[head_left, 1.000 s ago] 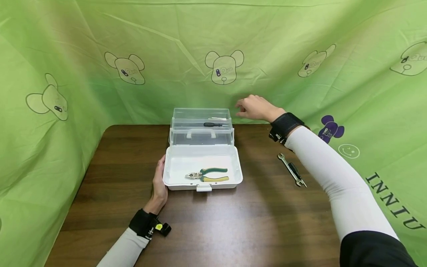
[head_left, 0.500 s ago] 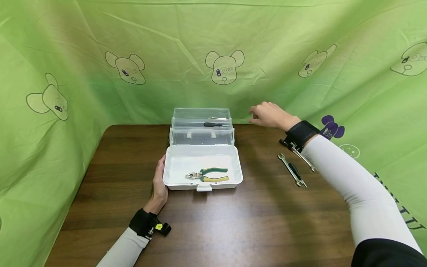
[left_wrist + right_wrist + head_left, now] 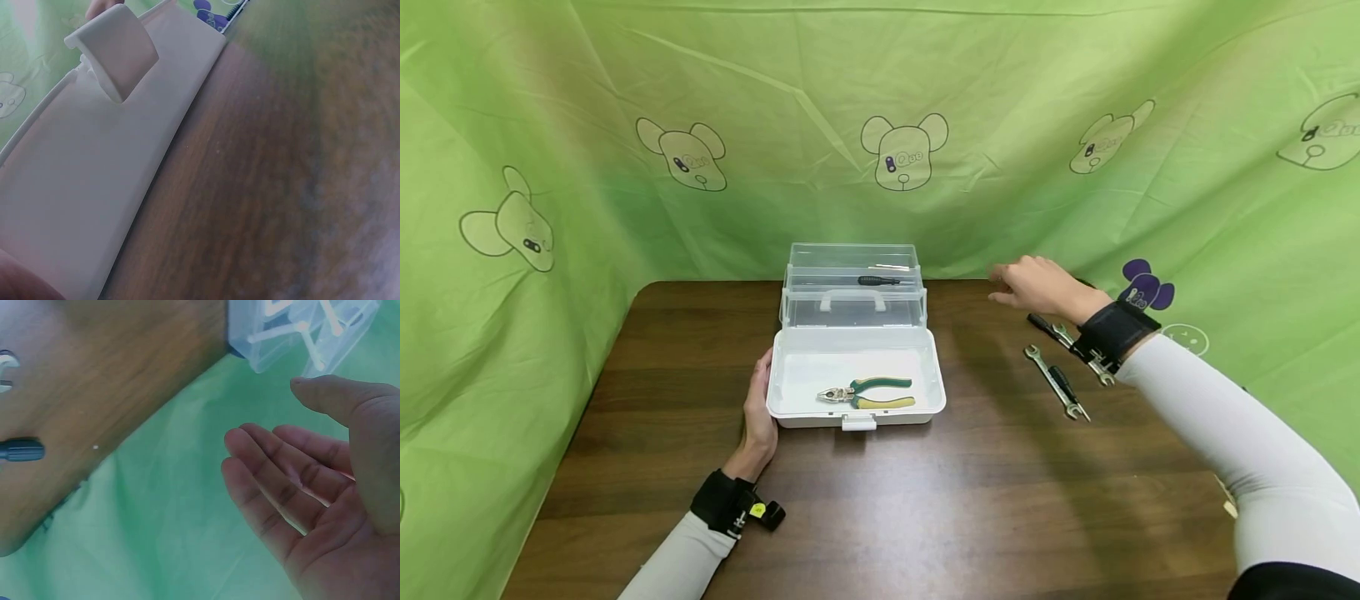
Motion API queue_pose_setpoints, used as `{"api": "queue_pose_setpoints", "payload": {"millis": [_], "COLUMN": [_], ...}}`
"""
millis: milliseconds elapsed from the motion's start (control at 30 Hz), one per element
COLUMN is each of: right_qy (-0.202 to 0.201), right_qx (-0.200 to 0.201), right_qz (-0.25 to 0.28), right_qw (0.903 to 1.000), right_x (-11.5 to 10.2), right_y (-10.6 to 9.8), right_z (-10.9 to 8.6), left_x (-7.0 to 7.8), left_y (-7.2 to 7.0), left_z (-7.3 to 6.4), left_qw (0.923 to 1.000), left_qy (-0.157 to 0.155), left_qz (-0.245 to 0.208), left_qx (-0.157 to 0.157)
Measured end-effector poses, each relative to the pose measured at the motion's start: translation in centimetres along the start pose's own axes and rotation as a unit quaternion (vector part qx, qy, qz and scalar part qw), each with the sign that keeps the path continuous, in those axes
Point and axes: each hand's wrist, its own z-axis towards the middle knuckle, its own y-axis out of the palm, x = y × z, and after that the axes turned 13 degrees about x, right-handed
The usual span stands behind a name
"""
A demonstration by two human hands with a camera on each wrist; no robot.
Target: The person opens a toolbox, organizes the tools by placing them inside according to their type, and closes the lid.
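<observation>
1. Writing: the bear prints [image 3: 904, 158] on the green cloth [image 3: 775, 67], five outlined and one purple, bear lettering too small to read surely.
2. One white toolbox [image 3: 820, 354] stands open at my 12 o'clock, with one pair of pliers [image 3: 880, 382] in its base and one black-handled tool [image 3: 877, 281] above.
3. My left hand [image 3: 758, 417], fingers straight, rests against the toolbox's 8 o'clock side.
4. My right hand [image 3: 1048, 285], fingers loosely relaxed, hangs at its 2 o'clock.
5. Two wrenches [image 3: 1043, 369] and two black handles [image 3: 1062, 382] lie near 3 o'clock.
</observation>
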Motion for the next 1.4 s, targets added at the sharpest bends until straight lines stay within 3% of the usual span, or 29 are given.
{"api": "queue_pose_setpoints", "payload": {"millis": [633, 1100, 1400], "right_qy": [0.064, 0.153, 0.177], "right_qx": [0.013, -0.022, -0.023], "right_qz": [0.005, 0.039, 0.044], "right_qw": [0.9979, 0.9872, 0.983], "right_x": [0.7, 1.2, 1.4], "right_y": [2.0, 5.1, 6.8], "right_z": [-5.6, -9.9, -12.1], "left_x": [0.0, 0.1, 0.1], "left_y": [0.0, 0.0, 0.0], "left_z": [0.0, -0.1, -0.1], "left_qw": [1.0, 1.0, 1.0], "left_qy": [0.0, -0.003, -0.003], "left_qz": [-0.001, -0.001, -0.002], "left_qx": [0.0, 0.004, 0.005]}}
